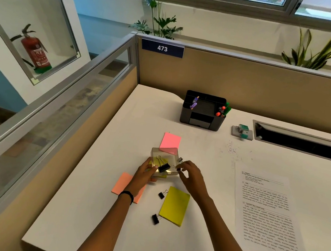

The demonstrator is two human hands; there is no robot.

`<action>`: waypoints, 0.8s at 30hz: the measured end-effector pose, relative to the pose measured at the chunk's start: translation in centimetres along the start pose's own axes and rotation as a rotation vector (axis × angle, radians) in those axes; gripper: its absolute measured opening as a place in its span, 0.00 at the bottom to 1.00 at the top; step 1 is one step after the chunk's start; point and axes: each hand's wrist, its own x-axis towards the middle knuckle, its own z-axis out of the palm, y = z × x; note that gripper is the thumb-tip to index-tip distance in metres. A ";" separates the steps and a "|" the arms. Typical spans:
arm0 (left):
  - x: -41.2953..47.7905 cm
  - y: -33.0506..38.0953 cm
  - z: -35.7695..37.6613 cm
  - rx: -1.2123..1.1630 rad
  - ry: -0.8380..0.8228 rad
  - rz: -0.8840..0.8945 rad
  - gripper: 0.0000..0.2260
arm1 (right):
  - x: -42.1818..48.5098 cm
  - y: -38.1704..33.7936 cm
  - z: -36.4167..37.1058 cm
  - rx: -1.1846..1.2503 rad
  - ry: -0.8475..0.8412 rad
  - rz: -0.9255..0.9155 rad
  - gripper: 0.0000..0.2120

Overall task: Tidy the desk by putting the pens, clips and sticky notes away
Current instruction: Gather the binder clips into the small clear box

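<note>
A small clear plastic box (165,155) stands mid-desk with a large black binder clip (163,166) inside it. My left hand (144,173) grips the box's near left corner. My right hand (191,176) pinches a small binder clip (177,168) at the box's right rim. Two more black clips (162,194) (155,219) lie on the desk beside a yellow sticky pad (174,205). A pink sticky pad (170,140) lies behind the box, an orange one (123,183) under my left wrist. Another yellow note shows under the box.
A black desk organizer (203,110) with pens and markers stands at the back. A stapler-like grey item (242,131) lies to its right beside a cable slot (298,138). A printed sheet (266,214) lies at the right. Partition walls bound the desk's back and left.
</note>
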 end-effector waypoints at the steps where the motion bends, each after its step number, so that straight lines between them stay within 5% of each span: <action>1: 0.1 0.1 0.1 0.004 -0.001 -0.002 0.24 | 0.3 -0.1 0.2 -0.016 -0.025 0.004 0.06; 8: 0.7 0.7 -0.1 0.007 0.005 0.006 0.24 | 1.6 0.2 0.7 0.004 -0.086 0.036 0.08; 14: 1.7 0.9 0.0 -0.024 0.076 0.018 0.24 | 1.8 1.4 0.9 0.108 0.231 0.218 0.09; 19: 2.7 0.8 0.2 -0.024 0.107 0.040 0.24 | 2.0 2.7 2.7 0.025 0.054 0.391 0.09; 24: 3.2 0.8 0.1 -0.029 0.104 0.036 0.24 | 2.8 2.7 3.7 -0.136 -0.020 0.363 0.11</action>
